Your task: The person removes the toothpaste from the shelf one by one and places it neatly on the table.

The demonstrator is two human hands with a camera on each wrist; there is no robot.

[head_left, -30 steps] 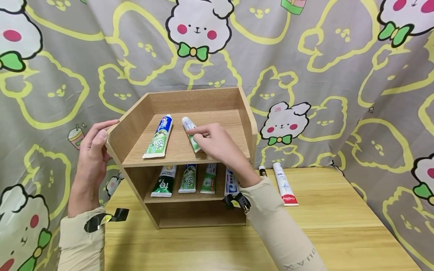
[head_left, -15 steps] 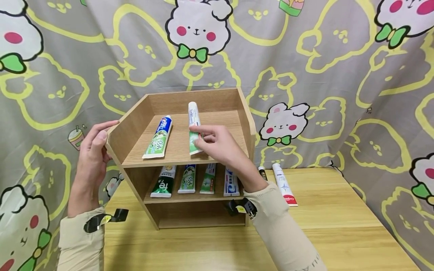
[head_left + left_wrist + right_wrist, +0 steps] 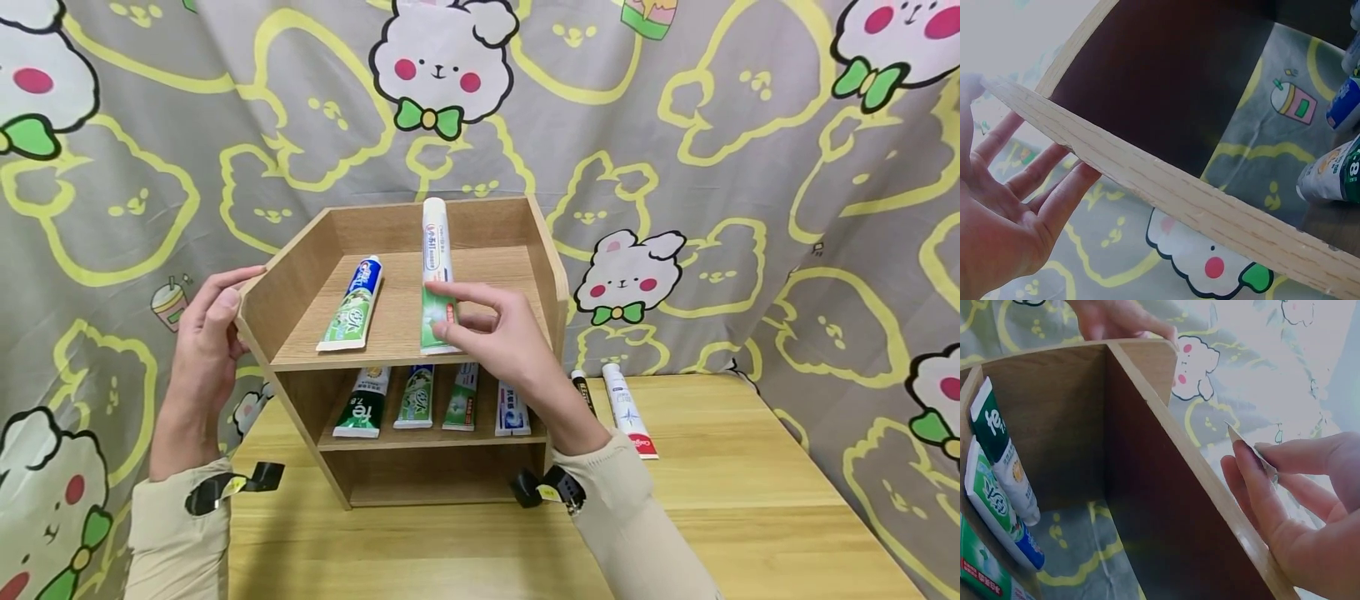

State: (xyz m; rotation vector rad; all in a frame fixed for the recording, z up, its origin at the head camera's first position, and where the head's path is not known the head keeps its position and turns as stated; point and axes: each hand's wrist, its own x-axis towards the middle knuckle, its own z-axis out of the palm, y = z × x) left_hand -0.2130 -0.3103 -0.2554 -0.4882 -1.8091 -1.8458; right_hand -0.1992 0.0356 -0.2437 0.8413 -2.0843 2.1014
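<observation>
My right hand [image 3: 498, 329] pinches a white and green toothpaste tube [image 3: 437, 258] by its flat lower end, between thumb and fingers. The tube tilts over the top shelf of a small wooden rack [image 3: 307, 360], cap pointing away. In the right wrist view, that tube's crimped end [image 3: 1254, 449] shows edge-on. A blue and green toothpaste tube [image 3: 352, 307] lies to its left on the same shelf. My left hand [image 3: 206, 350] rests against the rack's left side panel. Its fingers [image 3: 1063, 197], fairly straight, touch the outer face in the left wrist view.
Several toothpaste tubes [image 3: 417, 398] lie side by side on the middle shelf. Right of the rack, a white and red tube [image 3: 628, 410] and a mostly hidden black one [image 3: 582, 390] lie on the wooden table [image 3: 720, 467]. A patterned curtain [image 3: 585, 167] hangs behind.
My right hand has lifted the white and green tube off the top shelf and turned it straighter, its cap end now higher and slightly to the right. My left hand stays in place.
</observation>
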